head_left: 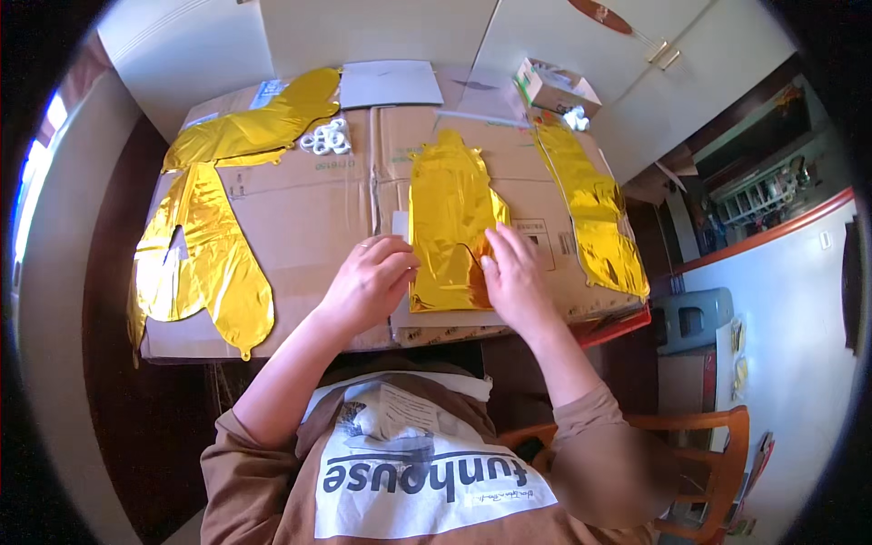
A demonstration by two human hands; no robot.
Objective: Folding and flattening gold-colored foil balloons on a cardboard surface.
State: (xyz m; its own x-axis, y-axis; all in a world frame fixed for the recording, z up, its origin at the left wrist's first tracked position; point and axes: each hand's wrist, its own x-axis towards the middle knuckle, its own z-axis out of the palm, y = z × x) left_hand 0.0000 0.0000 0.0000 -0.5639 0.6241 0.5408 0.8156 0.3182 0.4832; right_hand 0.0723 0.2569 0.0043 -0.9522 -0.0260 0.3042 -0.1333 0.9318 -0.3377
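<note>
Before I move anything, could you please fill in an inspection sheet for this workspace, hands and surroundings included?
Surface: brown cardboard with printed marks and a seam near the middle.
Work items: central gold foil between the hands, a white sheet showing beneath its near edge; left-side gold foil and right-side gold foil.
Clutter: white rings, flat white panel and open box toward the far edge.
Hands: left hand at the central foil's left edge, right hand at its right; grip unclear.
Cables: nothing seen.
Surroundings: pale cabinets beyond; wooden chair and bluish-grey stool at right.
</note>
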